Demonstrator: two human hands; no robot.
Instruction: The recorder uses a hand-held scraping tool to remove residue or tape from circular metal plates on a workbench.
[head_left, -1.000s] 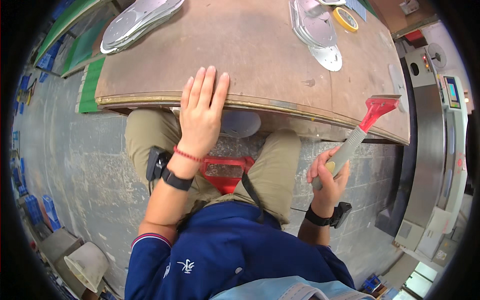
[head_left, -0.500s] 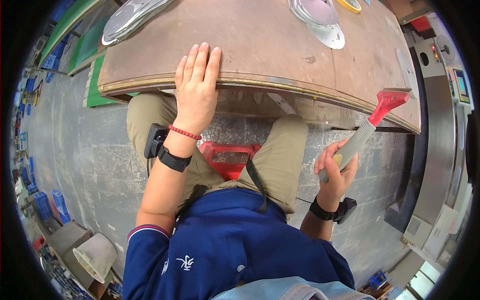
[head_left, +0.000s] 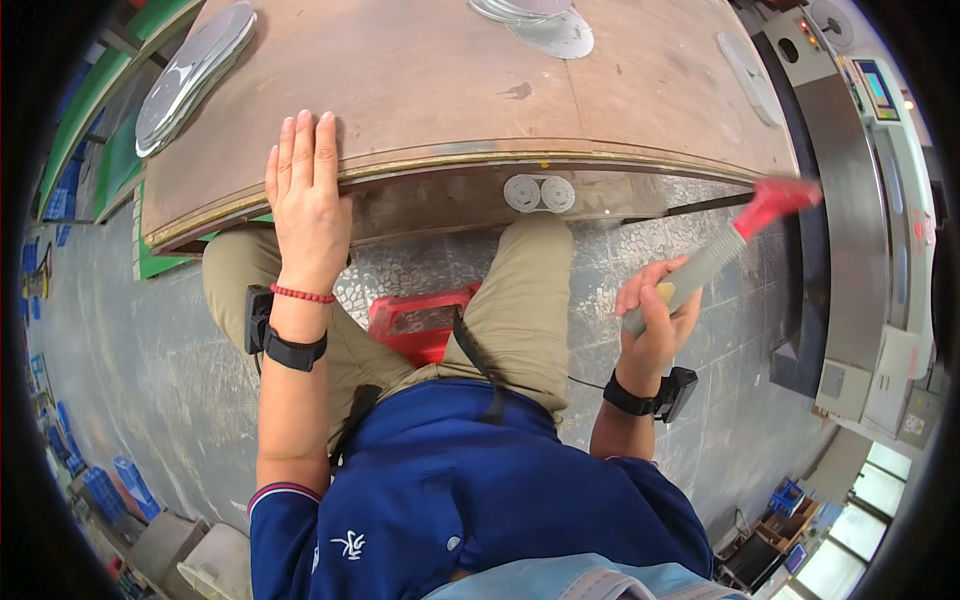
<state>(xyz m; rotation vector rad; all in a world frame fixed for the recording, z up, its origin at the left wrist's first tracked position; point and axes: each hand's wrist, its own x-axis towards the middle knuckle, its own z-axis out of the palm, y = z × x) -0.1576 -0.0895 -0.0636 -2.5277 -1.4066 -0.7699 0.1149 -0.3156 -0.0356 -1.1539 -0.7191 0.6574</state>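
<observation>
My left hand (head_left: 308,210) lies flat at the table's front edge, fingers stretched forward over the brown tabletop (head_left: 420,90) with nothing in them. In my right hand (head_left: 660,315) is a scraper (head_left: 715,262) with a ribbed grey handle and a red head. It points up and to the right, off the table's right front corner. Its head is blurred, so the blade cannot be made out. A stack of thin grey plates with rounded ends (head_left: 195,75) lies left of my left hand. More such plates (head_left: 555,35) lie at the far middle.
One pale rounded plate (head_left: 748,78) lies near the table's right edge. Two round perforated discs (head_left: 540,193) show beneath the front edge. A red stool (head_left: 425,325) is between my legs. A grey machine with a screen (head_left: 875,90) stands at the right.
The view has turned, so the table and its plates appear farther left. The scraper stays in my right hand, its head now smeared by motion. My left hand remains flat on the table.
</observation>
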